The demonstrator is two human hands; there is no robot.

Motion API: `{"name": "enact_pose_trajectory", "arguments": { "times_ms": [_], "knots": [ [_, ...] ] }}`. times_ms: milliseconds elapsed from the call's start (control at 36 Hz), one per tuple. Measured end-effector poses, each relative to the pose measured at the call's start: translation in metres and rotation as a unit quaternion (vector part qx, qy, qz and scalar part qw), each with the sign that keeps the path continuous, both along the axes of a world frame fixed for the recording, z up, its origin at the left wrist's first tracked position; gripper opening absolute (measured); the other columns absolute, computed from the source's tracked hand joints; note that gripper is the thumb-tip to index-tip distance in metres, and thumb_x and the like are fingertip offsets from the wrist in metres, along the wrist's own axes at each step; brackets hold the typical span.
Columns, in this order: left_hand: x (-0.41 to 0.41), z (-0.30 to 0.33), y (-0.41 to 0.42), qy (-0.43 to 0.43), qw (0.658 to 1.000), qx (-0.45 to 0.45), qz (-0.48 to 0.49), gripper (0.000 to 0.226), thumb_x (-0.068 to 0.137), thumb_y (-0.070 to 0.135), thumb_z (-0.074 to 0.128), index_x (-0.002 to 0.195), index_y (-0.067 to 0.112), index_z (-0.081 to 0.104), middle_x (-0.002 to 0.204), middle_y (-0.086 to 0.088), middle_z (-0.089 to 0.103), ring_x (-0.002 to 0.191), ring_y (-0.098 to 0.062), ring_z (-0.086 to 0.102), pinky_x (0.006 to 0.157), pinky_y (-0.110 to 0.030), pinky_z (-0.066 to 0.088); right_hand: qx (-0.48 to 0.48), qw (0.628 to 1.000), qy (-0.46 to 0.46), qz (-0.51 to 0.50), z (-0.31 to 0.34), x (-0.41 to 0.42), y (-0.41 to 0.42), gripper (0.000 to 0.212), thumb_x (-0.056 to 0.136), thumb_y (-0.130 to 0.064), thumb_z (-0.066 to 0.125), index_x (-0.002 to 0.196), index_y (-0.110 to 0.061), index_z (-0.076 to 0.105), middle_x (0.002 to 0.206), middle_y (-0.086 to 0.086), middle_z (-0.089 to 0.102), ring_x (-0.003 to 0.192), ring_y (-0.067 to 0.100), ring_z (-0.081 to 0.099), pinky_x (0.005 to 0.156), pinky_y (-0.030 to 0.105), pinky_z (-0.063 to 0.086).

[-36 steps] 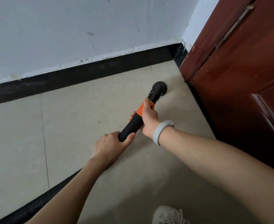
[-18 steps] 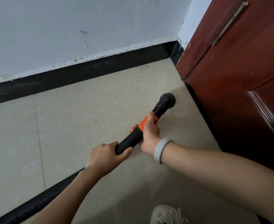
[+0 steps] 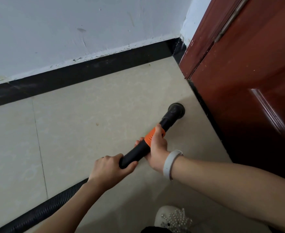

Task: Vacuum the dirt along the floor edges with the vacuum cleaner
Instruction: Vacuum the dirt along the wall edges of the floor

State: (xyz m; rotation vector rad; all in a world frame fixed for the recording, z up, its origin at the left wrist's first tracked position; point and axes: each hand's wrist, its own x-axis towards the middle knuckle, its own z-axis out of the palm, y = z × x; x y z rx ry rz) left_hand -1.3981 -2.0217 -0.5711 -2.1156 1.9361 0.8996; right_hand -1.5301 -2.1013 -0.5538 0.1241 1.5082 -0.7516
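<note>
- One wand [image 3: 139, 151], tipped with one round nozzle [image 3: 176, 110] on the floor [image 3: 91, 125], near the door [image 3: 249, 91] at 3 o'clock.
- Two hands: left hand [image 3: 109, 169] grips the wand's rear; right hand [image 3: 156, 145] clamps its orange band [image 3: 149, 137].
- One hose [image 3: 42, 209] trails toward 7 o'clock.

Both forearms are bare, without sleeves. The right wrist wears a pale grey band [image 3: 169, 163]. One foot wears a white shoe [image 3: 170, 217] studded with pearl-like beads.

A black vacuum wand [image 3: 139, 153] with an orange band [image 3: 149, 137] is seen over beige floor tiles [image 3: 88, 118]; a reddish-brown door [image 3: 249, 81] is seen at right.
</note>
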Motion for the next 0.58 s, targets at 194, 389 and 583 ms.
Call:
{"name": "enact_pose_trajectory", "arguments": {
  "times_ms": [194, 389, 583],
  "knots": [
    [-0.036, 0.009, -0.057, -0.018, 0.999, -0.018, -0.031, 0.048, 0.084, 0.073, 0.036, 0.081, 0.027, 0.049, 0.088, 0.0, 0.067, 0.089, -0.025, 0.063, 0.069, -0.031, 0.039, -0.038, 0.998, 0.028, -0.034, 0.008, -0.031, -0.043, 0.04, 0.096, -0.046, 0.048, 0.082, -0.009, 0.043, 0.07, 0.012, 0.051, 0.057, 0.025, 0.054, 0.062, 0.037, 0.054],
    [-0.044, 0.009, -0.087, -0.028, 0.999, -0.03, -0.012, 0.052, 0.084, 0.075, 0.035, 0.086, 0.024, 0.048, 0.094, -0.003, 0.067, 0.091, -0.027, 0.063, 0.073, -0.033, 0.04, -0.066, 0.997, 0.016, -0.021, -0.006, -0.034, -0.083, 0.04, 0.093, -0.05, 0.049, 0.091, -0.011, 0.045, 0.067, 0.01, 0.051, 0.049, 0.023, 0.052, 0.056, 0.033, 0.05],
    [-0.023, 0.01, -0.119, -0.063, 0.997, -0.037, 0.018, 0.058, 0.085, 0.076, 0.032, 0.094, 0.023, 0.052, 0.086, -0.001, 0.061, 0.078, -0.024, 0.056, 0.069, -0.032, 0.038, -0.081, 0.997, -0.006, 0.016, -0.006, -0.005, -0.121, 0.04, 0.093, -0.05, 0.048, 0.09, -0.01, 0.045, 0.066, 0.01, 0.052, 0.05, 0.023, 0.052, 0.062, 0.034, 0.052]
  ]
}}
